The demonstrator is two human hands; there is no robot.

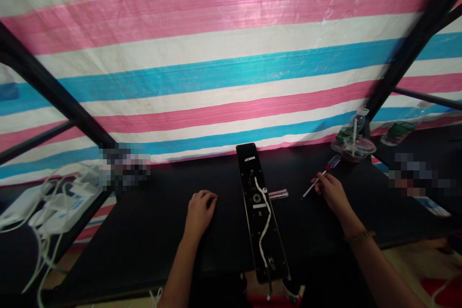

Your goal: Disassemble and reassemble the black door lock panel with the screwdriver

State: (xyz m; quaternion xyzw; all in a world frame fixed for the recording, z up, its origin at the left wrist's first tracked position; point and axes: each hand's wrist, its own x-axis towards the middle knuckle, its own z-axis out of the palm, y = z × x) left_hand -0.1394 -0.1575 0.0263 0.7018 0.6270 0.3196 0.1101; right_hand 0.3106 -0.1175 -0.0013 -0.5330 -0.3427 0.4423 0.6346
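Note:
A long black panel (pixel 257 221) lies lengthwise on the black table, its lower end at the table's front edge. A white cable (pixel 267 221) runs along it, with small fittings and white labels around. My left hand (pixel 201 208) rests on the table to the left of the panel, fingers loosely curled and nothing in them. To the right, my right hand (pixel 329 189) pinches a screwdriver (pixel 311 188) whose shaft points down and left toward the table; its red and clear handle extends up and right. Between panel and screwdriver lies a small clear packet (pixel 279 194).
Plastic bottles (pixel 361 118) and a clear cup (pixel 357 148) stand at the back right. White cables and power strips (pixel 65 209) cover the left table. Dark metal frame bars (pixel 404 57) slant at both sides before a striped sheet (pixel 216 77).

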